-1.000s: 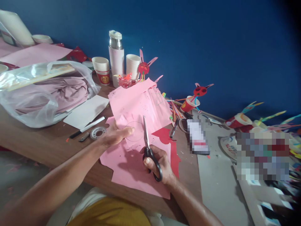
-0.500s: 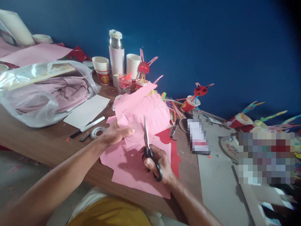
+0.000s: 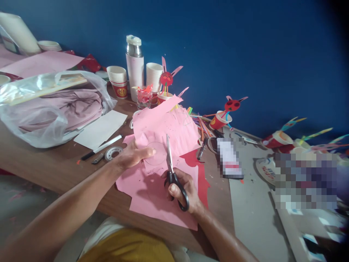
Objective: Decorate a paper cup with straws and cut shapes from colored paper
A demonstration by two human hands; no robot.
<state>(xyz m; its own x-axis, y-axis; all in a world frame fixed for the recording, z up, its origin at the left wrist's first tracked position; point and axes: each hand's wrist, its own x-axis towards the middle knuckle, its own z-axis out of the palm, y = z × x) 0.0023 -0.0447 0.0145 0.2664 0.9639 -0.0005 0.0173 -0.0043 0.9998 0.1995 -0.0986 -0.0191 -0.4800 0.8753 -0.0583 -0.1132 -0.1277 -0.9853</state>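
Pink paper sheet, with a thin drawn circle near its close end; held between both hands above the desk. Left hand: grip closed on the sheet's left edge, thumb over part of the circle. Right hand: grip closed around the black handles of the scissors, with blade forward along the circle's right side; exact contact with the paper not clear. Step in hand, by judgement: scissor-cutting near the circle, not yet cut free. Next call, by judgement: steady turning of the sheet toward the blades, thumb well clear. Below: second pink sheet, liable to snagging, partly over red paper. To the left: tape roll, marker, white card. To the right: smartphone, screen blurred. Beyond: glass of red scraps.
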